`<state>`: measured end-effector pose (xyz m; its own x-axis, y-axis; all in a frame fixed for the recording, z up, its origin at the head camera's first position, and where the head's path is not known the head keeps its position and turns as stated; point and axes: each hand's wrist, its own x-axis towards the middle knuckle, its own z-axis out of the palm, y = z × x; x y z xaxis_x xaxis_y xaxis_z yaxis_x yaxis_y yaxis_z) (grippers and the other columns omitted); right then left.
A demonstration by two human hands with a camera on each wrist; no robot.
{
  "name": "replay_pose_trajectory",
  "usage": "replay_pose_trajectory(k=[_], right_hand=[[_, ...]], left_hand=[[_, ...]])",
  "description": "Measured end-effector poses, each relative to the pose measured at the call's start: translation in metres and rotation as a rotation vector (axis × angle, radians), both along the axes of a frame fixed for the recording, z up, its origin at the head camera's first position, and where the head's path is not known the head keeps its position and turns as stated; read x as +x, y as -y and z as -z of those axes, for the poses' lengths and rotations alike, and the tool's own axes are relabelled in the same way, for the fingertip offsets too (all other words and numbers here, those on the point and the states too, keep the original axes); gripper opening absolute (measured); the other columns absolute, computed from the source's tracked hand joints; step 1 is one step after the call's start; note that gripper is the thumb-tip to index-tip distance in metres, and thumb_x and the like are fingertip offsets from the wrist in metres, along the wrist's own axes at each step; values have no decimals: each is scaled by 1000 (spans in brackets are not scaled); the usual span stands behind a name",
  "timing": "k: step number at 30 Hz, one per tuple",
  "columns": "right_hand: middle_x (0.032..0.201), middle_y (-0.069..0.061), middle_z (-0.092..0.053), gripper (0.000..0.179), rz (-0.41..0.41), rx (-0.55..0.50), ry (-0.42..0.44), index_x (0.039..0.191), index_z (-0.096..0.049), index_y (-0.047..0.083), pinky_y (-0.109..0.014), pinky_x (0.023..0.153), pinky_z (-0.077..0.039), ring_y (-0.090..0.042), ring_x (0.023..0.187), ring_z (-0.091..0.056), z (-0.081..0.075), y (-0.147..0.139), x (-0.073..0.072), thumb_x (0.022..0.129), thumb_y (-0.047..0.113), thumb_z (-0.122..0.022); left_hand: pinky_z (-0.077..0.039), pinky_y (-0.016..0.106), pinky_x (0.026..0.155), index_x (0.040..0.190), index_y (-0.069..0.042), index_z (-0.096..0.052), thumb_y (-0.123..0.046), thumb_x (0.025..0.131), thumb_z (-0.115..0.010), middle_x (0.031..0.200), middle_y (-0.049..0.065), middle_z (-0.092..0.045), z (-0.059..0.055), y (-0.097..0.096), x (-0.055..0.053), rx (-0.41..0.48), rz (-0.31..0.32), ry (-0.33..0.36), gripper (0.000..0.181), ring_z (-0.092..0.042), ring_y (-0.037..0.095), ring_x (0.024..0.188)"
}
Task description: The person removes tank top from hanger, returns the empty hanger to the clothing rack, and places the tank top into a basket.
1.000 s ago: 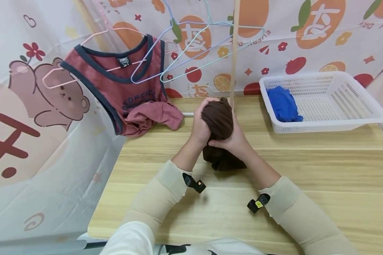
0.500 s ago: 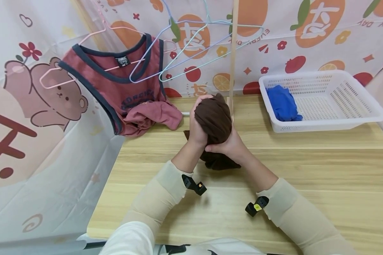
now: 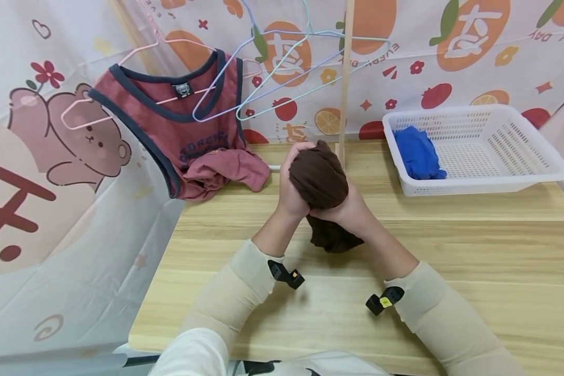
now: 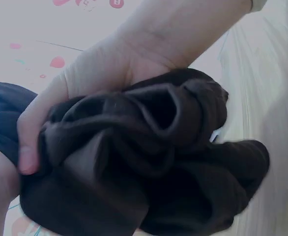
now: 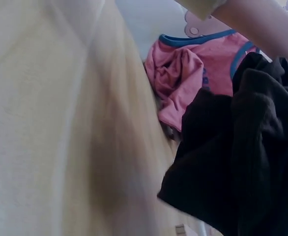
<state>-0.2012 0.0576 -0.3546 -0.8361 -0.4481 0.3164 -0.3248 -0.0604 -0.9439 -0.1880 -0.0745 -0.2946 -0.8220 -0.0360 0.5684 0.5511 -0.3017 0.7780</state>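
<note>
A dark brown cloth garment (image 3: 318, 177) is bunched into a twisted roll between both hands, in the middle of the head view. The left hand (image 3: 292, 190) grips it from the left, near its upper end. From the right and a little lower, the right hand (image 3: 350, 211) holds it, its fingers largely hidden behind the fabric. Loose folds hang beneath the hands, close over the wooden table (image 3: 272, 308). In the left wrist view, thick folds of the brown garment (image 4: 109, 157) bulge below a thumb. Which kind of garment it is stays hidden in the folds.
A pink vest (image 3: 169, 130) with navy trim hangs on a pink hanger at the left. Beside it hang a lilac and a mint hanger (image 3: 272, 78), near an upright wooden pole (image 3: 345, 78). At the back right, a white basket (image 3: 479, 185) contains a blue cloth (image 3: 418, 154).
Both hands keep hold of the brown garment, which shifted slightly left and then back right. Its loose lower folds have swung, and the right hand has turned a little around it.
</note>
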Motion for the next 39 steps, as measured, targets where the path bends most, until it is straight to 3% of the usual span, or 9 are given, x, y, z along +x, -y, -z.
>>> replay_pose_trajectory(k=[4,9,14,19,22,26,30,35,39], right_hand=[[151,-7,-41,105,58,69,-35,154,-28,16,-47,111,-36,-25,131,-45,-3,-11,-4,68,-1,-86],[140,-11,-51,89,129,149,-72,145,-39,12,-49,106,-39,-27,123,-50,-11,-26,-6,69,1,-84],[133,-11,-58,81,215,291,-164,141,-44,13,-50,102,-43,-29,117,-56,-13,-40,-12,71,10,-86],[130,-13,-61,72,354,479,-317,138,-50,13,-53,95,-47,-34,111,-61,-11,-54,-17,76,23,-84],[127,-13,-64,64,382,614,-463,134,-54,12,-53,91,-51,-34,111,-63,-8,-57,-19,79,27,-82],[108,-14,-69,63,304,765,-703,131,-58,15,-50,73,-56,-32,94,-68,-7,-53,-12,76,29,-85],[91,-12,-65,60,259,810,-843,125,-57,14,-44,56,-54,-29,67,-64,-9,-46,-1,74,24,-87],[99,-11,-65,63,255,753,-818,129,-54,16,-43,58,-54,-28,70,-65,-8,-46,4,75,15,-84],[114,-12,-65,71,239,655,-769,137,-50,17,-46,73,-56,-31,88,-68,-6,-48,5,76,14,-85]], left_hand=[[-46,25,90,111,3,-54,-19,99,-53,108,-3,-60,4,5,2,-9,1,-28,25,-57,11,103],[-49,26,91,118,20,-47,8,92,-53,110,-2,-64,9,17,3,-145,-67,-16,29,-59,10,105],[-49,35,97,129,11,-51,15,84,-65,125,18,-60,9,34,2,-394,-16,12,47,-57,15,115],[-42,44,106,149,-7,-38,15,77,-68,151,8,-41,1,53,8,-629,107,51,81,-39,15,137],[-32,49,114,155,-17,-28,6,74,-78,159,-2,-29,-5,54,14,-767,100,42,97,-24,12,146],[-19,53,119,158,-26,-14,-38,66,-92,164,-4,-16,-6,35,19,-1076,-17,32,121,-11,17,152],[-29,55,114,158,-32,1,-63,60,-86,165,7,-15,4,15,19,-1374,-87,88,135,-22,28,149],[-51,39,90,159,-29,-1,-49,66,-87,143,6,-52,17,8,17,-1392,-55,242,128,-58,18,115],[-52,36,80,147,-18,-38,-34,68,-85,113,5,-67,19,10,16,-1343,-36,281,93,-64,16,93]])
